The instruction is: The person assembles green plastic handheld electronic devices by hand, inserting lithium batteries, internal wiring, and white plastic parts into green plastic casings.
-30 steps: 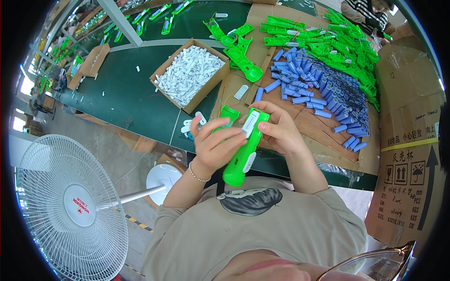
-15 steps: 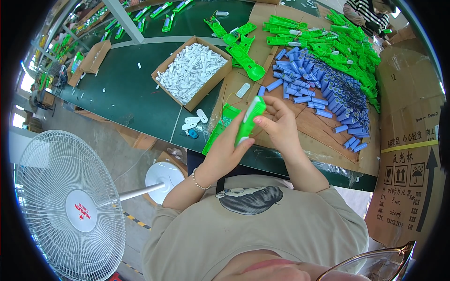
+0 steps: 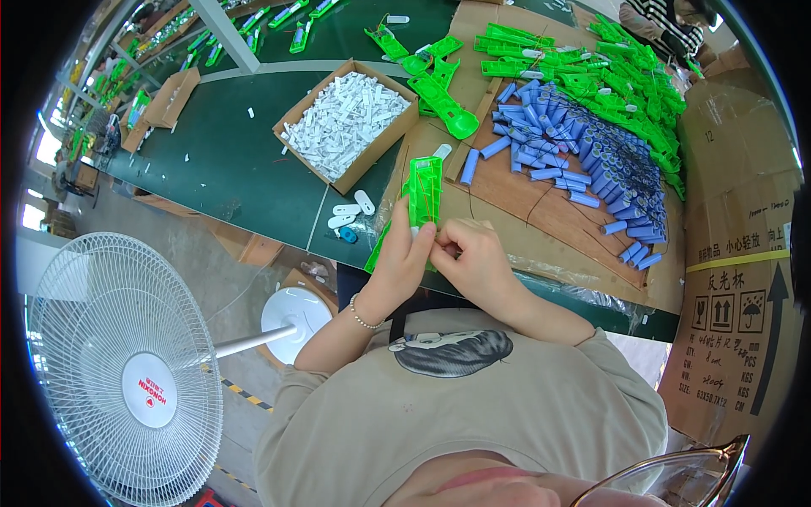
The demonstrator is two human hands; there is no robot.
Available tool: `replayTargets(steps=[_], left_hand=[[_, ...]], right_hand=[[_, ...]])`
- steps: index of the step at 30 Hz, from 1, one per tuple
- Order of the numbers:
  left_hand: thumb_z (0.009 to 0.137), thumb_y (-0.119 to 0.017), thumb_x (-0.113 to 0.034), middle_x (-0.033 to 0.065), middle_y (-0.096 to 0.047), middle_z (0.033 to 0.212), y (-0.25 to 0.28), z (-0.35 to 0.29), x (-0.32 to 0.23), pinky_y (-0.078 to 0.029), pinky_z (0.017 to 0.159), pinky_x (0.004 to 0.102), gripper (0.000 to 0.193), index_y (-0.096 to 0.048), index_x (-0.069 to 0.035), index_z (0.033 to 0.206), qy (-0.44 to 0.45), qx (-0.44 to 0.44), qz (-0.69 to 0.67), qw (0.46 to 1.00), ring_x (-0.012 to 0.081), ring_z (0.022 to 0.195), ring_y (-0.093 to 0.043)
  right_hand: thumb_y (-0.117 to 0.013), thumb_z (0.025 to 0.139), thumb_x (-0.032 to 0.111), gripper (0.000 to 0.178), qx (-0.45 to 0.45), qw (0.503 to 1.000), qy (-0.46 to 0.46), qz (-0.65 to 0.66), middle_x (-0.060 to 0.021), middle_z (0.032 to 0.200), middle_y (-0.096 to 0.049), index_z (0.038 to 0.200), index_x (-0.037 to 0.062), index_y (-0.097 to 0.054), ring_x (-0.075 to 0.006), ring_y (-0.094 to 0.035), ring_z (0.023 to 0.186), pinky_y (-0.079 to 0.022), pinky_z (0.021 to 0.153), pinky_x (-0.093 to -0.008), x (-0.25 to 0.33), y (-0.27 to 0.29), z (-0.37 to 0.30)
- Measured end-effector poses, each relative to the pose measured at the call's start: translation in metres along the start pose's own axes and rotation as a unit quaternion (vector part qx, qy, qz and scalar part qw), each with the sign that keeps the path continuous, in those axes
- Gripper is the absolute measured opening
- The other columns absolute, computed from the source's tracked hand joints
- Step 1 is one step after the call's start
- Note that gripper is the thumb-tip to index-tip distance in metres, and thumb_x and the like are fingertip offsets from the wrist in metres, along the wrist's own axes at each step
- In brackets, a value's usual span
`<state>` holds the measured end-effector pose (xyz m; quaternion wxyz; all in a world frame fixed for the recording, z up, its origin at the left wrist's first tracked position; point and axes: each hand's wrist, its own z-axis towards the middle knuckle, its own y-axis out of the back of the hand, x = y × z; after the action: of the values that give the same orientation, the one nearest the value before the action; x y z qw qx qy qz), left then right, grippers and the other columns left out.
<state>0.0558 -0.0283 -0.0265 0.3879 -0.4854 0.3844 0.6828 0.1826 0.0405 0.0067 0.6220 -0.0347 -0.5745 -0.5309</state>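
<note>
My left hand (image 3: 395, 260) is closed round the lower part of a green plastic housing (image 3: 424, 184), held upright over the near edge of the bench. Its hollow inner side faces up, and thin red and yellow wires run along it. At its lower end, my right hand (image 3: 475, 255) is closed, with thumb and fingers pinched together near my left thumb. Whatever lies in that pinch is hidden. Another green housing (image 3: 373, 258) lies partly under my left hand. Just past the held housing's upper end rests a small white plastic piece (image 3: 442, 151).
A cardboard box (image 3: 387, 152) of small white parts stands left of centre. Beside it lie several white oval pieces (image 3: 345, 209) and a small blue one (image 3: 347, 235). Blue cylindrical cells (image 3: 621, 182) and green housings (image 3: 583, 63) pile up at right, near tall cartons (image 3: 735, 237). A fan (image 3: 127, 372) stands left.
The held housing has turned from its outer side to its hollow, wired side. My right hand has moved from its upper end down to the lower end, fingers now pinched.
</note>
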Motion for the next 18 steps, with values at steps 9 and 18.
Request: replayTargets(steps=[9, 18], left_hand=[[0.089, -0.035, 0.000, 0.0114, -0.053, 0.103, 0.008, 0.002, -0.005, -0.051, 0.076, 0.0347, 0.047, -0.030, -0.002, 0.136, 0.170, 0.063, -0.252, 0.951, 0.0184, 0.083, -0.057], [0.088, -0.039, 0.001, 0.0101, -0.053, 0.095, 0.009, 0.002, -0.005, -0.052, 0.064, 0.0344, 0.044, -0.032, -0.007, 0.132, 0.198, 0.073, -0.381, 0.900, 0.0173, 0.072, -0.056]], right_hand=[[-0.066, 0.076, 0.008, 0.010, 0.078, 0.995, -0.063, 0.026, -0.0106, 0.072, -0.059, 0.086, 0.0053, -0.065, -0.0266, -0.059, 0.069, -0.047, 0.061, -0.0334, -0.035, 0.038, 0.037], [-0.055, 0.079, 0.008, 0.016, 0.171, 0.889, 0.239, -0.351, -0.0100, 0.096, -0.055, 0.092, 0.0079, -0.064, -0.0283, -0.059, 0.092, -0.049, 0.074, -0.0377, -0.112, 0.050, 0.086]])
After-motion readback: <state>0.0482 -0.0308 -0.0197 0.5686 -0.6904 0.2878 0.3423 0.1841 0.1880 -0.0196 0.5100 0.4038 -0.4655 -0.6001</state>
